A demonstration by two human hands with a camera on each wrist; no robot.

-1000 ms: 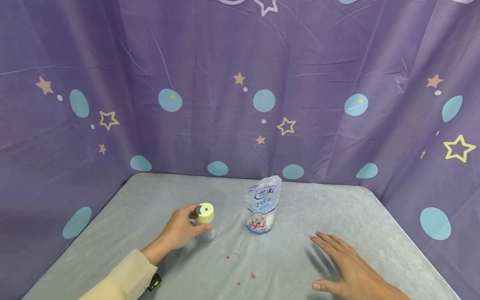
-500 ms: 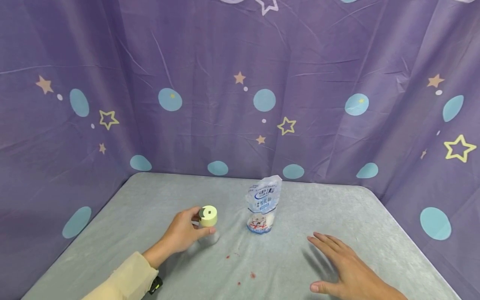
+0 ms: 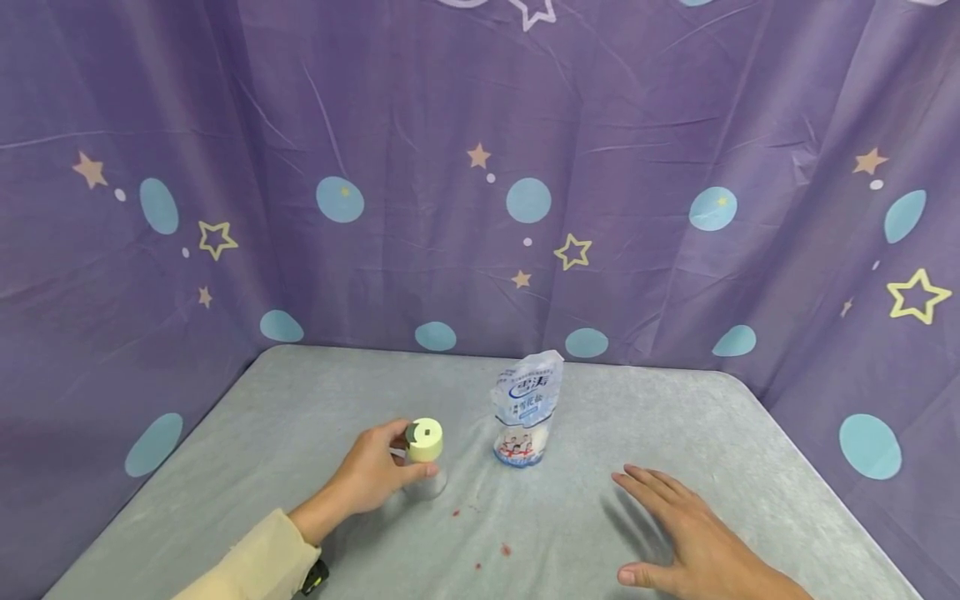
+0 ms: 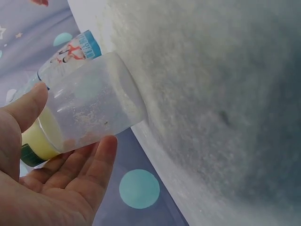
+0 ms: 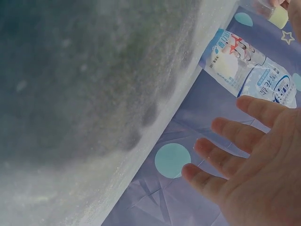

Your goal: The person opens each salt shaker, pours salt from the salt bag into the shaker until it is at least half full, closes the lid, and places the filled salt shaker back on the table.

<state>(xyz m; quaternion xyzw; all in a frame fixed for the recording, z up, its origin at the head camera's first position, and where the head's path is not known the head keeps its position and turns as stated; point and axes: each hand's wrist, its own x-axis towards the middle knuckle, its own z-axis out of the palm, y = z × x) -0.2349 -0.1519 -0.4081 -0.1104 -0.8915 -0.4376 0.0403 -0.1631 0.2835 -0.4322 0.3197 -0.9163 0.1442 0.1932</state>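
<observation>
My left hand [image 3: 372, 469] grips a clear seasoning jar [image 4: 89, 106] between thumb and fingers. The jar has a pale yellow lid [image 3: 425, 439] with a dark green part at its edge. A few pale grains cling inside its wall. Whether its base touches the table is hard to tell. To the right of it, a blue-and-white printed bag of salt [image 3: 527, 408] stands upright, its top crumpled and white contents low down. Out to the right, my right hand [image 3: 693, 533] hovers over the table with fingers spread and holds nothing.
A pale grey-blue cloth covers the table [image 3: 592, 533]. Small red marks [image 3: 506, 550] spot it near the front middle. A purple curtain [image 3: 420, 167] with stars and blue dots hangs behind and along both sides.
My left hand has carried the jar a little to the right and nearer to me. The right hand has shifted slightly left. The salt bag has stayed in place.
</observation>
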